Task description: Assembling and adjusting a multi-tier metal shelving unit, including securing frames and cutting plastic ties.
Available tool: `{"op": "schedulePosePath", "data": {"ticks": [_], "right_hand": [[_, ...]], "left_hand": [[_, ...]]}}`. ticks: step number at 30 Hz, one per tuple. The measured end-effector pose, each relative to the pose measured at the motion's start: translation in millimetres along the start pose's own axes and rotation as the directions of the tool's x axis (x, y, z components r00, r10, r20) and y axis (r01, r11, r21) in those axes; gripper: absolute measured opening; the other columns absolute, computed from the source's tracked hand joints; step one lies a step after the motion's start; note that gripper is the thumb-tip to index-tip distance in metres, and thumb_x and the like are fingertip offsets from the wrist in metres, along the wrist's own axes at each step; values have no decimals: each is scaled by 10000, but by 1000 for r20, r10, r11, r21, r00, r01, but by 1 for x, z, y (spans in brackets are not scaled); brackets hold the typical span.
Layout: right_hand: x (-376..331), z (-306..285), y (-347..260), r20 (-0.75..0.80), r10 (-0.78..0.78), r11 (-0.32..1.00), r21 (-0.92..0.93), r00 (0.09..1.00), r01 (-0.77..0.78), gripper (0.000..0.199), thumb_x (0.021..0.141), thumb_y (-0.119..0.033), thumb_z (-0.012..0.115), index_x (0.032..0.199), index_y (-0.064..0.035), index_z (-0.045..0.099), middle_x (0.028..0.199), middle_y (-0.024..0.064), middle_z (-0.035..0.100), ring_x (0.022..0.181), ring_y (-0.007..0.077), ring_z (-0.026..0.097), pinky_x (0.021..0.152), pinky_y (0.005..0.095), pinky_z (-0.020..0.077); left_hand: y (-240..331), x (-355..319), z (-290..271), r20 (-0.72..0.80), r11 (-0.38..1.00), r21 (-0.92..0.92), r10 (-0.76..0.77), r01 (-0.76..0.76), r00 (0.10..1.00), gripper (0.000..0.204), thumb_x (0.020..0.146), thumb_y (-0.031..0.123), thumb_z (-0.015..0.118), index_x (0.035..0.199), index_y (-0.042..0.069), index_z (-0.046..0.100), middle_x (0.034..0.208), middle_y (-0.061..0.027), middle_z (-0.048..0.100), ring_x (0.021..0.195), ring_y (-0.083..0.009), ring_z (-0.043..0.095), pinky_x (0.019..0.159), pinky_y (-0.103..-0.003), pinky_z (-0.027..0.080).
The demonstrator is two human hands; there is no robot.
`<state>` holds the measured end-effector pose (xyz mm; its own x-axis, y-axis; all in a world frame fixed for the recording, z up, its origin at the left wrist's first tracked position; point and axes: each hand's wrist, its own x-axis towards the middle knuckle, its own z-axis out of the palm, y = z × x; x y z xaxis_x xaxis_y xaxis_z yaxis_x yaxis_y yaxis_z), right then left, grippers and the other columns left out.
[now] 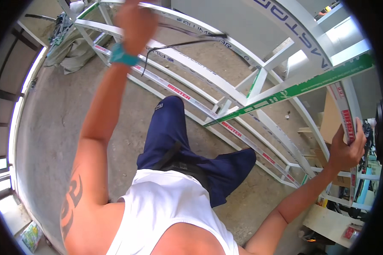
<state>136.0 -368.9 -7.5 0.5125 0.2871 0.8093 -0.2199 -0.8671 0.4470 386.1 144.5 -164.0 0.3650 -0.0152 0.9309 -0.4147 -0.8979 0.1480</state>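
My left hand (136, 23) is raised at the top of the view, blurred, closed on a thin dark cord or wire (187, 42) that trails right across a white metal frame rail (191, 63). A teal band sits on that wrist. My right hand (347, 146) is at the right edge, gripping an upright white metal stud (349, 123) with red marks. A green-striped metal strip (302, 87) crosses the frame diagonally between the hands. My legs in dark blue trousers and a white vest fill the middle.
The white metal stud frame (251, 136) spreads across a bare concrete floor (59, 110). A crumpled cloth pile (72, 53) lies at the upper left. Cardboard and tools (349, 204) crowd the right edge. A small packet (30, 236) lies at the lower left.
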Motion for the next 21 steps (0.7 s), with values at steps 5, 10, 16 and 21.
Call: {"op": "schedulePosePath", "data": {"ticks": [5,10,16,21], "right_hand": [[0,-9,-5,3,17,992,128,1000,-17,429,868,-174,816,1282,-170,706,1137,35,749,935,221,717,854,377,601],[-18,4,-2,-84,-1,948,317,996,28,428,931,-196,784,1335,-123,664,1232,93,716,1047,242,707,918,409,617],[-54,-41,-159,-126,69,563,824,990,66,249,872,-84,731,1109,-101,655,1181,124,654,1013,237,654,917,403,562],[-100,-2,-338,305,-423,-115,916,853,-384,661,724,-91,838,1355,-91,639,1329,152,565,1014,272,622,908,358,538]], "left_hand": [[-226,-179,-118,-57,653,665,-440,363,896,230,855,297,681,860,74,733,829,-153,697,761,-359,653,683,-460,537],[-256,-414,-221,234,253,940,-966,230,105,514,927,453,614,1082,-22,738,1086,-248,746,1015,-404,722,856,-481,581],[-111,-342,-226,717,318,667,-519,674,-466,361,909,323,736,706,27,696,701,-86,668,768,-183,625,667,-317,479],[-1,-165,-191,999,216,34,-32,976,-28,396,917,210,729,586,43,590,670,-20,515,668,-106,466,586,-247,354]]}}
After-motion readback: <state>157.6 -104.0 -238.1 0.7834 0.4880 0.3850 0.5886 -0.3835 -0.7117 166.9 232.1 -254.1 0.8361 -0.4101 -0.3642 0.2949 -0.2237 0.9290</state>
